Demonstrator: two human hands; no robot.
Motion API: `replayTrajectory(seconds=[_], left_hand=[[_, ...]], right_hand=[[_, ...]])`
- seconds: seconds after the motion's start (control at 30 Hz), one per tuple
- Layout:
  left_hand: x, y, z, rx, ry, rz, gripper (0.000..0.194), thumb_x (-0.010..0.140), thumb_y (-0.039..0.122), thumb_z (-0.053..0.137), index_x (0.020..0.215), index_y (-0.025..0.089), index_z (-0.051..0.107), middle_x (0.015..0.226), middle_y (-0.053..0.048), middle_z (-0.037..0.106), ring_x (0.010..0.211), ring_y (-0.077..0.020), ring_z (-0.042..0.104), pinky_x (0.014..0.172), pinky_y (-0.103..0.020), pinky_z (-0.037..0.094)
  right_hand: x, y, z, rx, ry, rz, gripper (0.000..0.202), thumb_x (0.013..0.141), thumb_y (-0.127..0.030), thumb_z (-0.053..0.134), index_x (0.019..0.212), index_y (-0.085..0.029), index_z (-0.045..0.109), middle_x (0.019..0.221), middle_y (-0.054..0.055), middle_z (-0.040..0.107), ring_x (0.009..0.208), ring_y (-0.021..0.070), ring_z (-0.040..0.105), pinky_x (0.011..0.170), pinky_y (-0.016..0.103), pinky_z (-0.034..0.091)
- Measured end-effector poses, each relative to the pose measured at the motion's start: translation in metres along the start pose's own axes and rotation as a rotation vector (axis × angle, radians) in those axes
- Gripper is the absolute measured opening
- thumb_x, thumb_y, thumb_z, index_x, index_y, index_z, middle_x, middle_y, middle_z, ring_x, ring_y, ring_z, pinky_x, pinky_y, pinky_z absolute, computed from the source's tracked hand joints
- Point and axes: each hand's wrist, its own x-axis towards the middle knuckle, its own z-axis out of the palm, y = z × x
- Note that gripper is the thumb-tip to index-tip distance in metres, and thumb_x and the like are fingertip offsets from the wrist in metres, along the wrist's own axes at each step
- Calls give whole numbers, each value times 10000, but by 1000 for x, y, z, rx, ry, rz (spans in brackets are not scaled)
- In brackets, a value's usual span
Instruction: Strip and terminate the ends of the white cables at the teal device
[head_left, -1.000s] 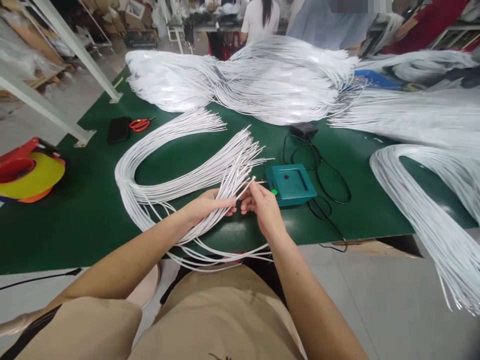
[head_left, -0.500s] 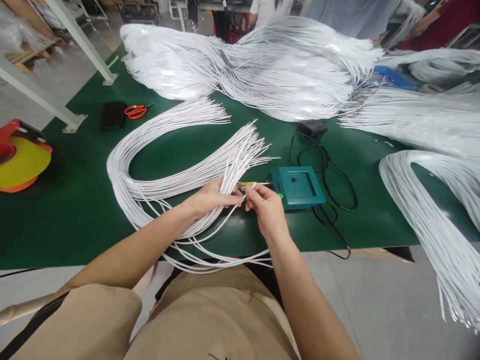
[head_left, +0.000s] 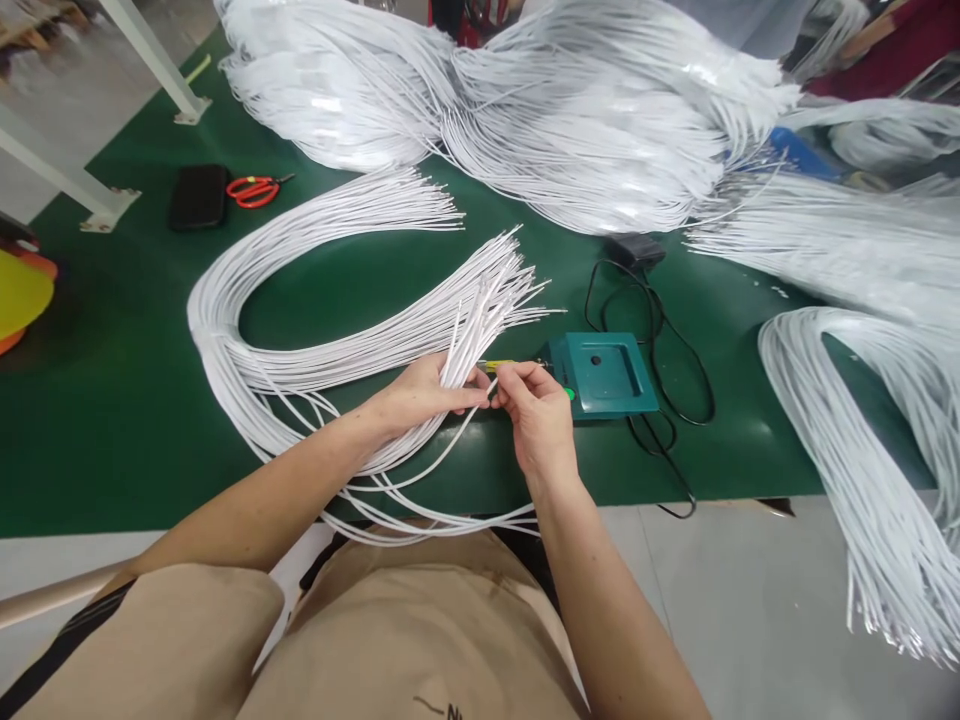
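My left hand is closed around a bunch of white cables, whose ends fan out above the thumb. Close beside it, my right hand pinches a single white cable near its end; the fingertips of both hands almost meet. Behind the fingers lies a thin yellow tool, partly hidden. A teal box with a green light on its near left side stands just right of my right hand. More cables curve in a U on the green table to the left.
Large white cable bundles cover the table's back. Red scissors and a black case lie at the left. Another bundle hangs over the front edge at right. A black cord loops by the teal box.
The view has shifted a little, moving the table's left side leftward. My right fingers have moved slightly down along the single cable; my left hand keeps its hold on the bunch.
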Motion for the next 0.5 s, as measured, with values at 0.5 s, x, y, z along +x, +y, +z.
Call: replayTrajectory(seconds=[0.5], left_hand=[[-4,-3,1,-217,24,60,250,714,224,741,832,127,543,730,-37,705,685,-161,690,711,-311,560]], right_hand=[[0,-8,7,256,-168,243,115,720,-279,671,772,-183,708,623,-36,494,564,85,424,575,233,411]])
